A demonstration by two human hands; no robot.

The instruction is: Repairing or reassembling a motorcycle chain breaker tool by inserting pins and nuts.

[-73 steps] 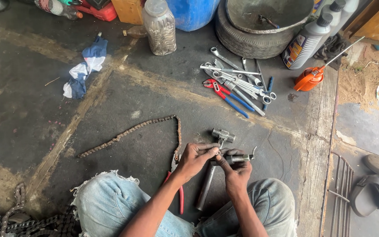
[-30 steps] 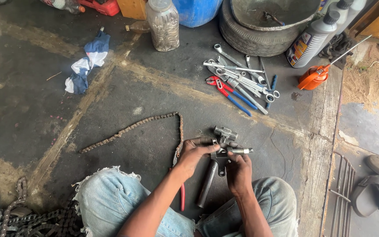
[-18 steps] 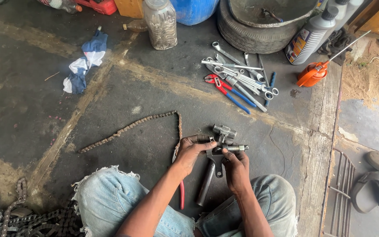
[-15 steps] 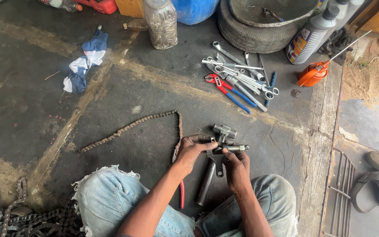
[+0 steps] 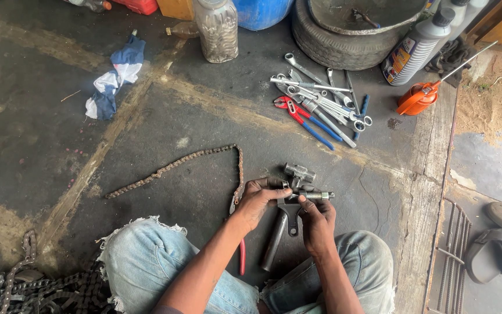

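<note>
Both hands are meeting over the dark, oil-stained concrete floor (image 5: 42,134), just in front of the person's knees in torn light-blue jeans (image 5: 146,261). The left hand (image 5: 257,203) is curling its fingers closed around the near end of a small dark metal chain-breaker tool (image 5: 297,200) with a threaded silver screw, while the right hand (image 5: 316,224) is pinching the tool's screw end between thumb and fingertips. A long rusty brown roller chain (image 5: 175,166) is lying on the floor, curving from the left up and down to the left hand; whether it is sitting inside the tool is too small to tell. A hammer with a dark handle (image 5: 277,238) is lying under the hands, its steel head just beyond them. Red-handled pliers (image 5: 241,259) are resting beside the left wrist. Farther off, a heap of silver spanners (image 5: 321,96) and an orange oil can (image 5: 416,99) are lying near an old tyre (image 5: 338,46).
</note>
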